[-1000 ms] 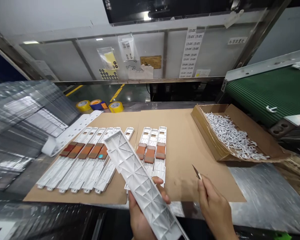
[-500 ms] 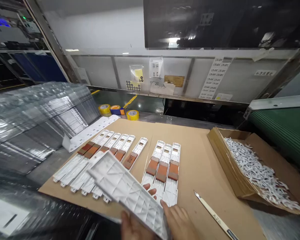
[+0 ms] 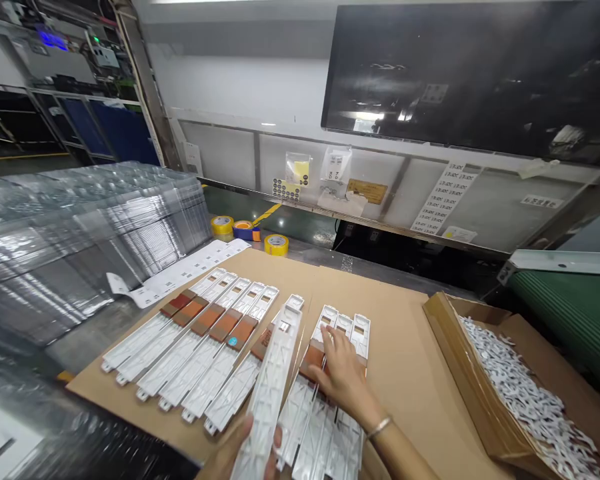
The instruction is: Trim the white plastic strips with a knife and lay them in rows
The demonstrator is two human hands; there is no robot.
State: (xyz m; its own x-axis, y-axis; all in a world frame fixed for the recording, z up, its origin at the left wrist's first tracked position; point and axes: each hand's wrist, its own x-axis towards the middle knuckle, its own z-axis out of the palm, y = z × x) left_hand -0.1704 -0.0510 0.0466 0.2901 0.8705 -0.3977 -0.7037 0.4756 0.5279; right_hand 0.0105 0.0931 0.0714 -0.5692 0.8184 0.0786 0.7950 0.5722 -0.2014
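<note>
My left hand (image 3: 247, 443) is wrapped around the lower end of a long white plastic panel (image 3: 276, 373), raised and slanting away from me. It partly covers another panel with an orange-brown band. My right hand (image 3: 341, 365), fingers spread, is over a group of three white panels (image 3: 325, 433) with orange-brown bands; whether the fingertips press on them I cannot tell. To the left lie several similar panels (image 3: 180, 357) side by side, each with a reddish or orange-brown band across it. One band carries a round blue sticker (image 3: 233, 341).
Brown cardboard (image 3: 400, 333) covers the bench. At right stands an open cardboard box (image 3: 453, 373) of small white plastic pieces (image 3: 523, 393), beside a green ribbed belt (image 3: 570, 307). Yellow tape rolls (image 3: 277, 245) sit at the back. Stacked clear-wrapped goods (image 3: 145, 227) are at left.
The held panel has turned more upright and is now in my left hand alone. My right hand has left it and moved over the three right panels. The cutter knife no longer shows.
</note>
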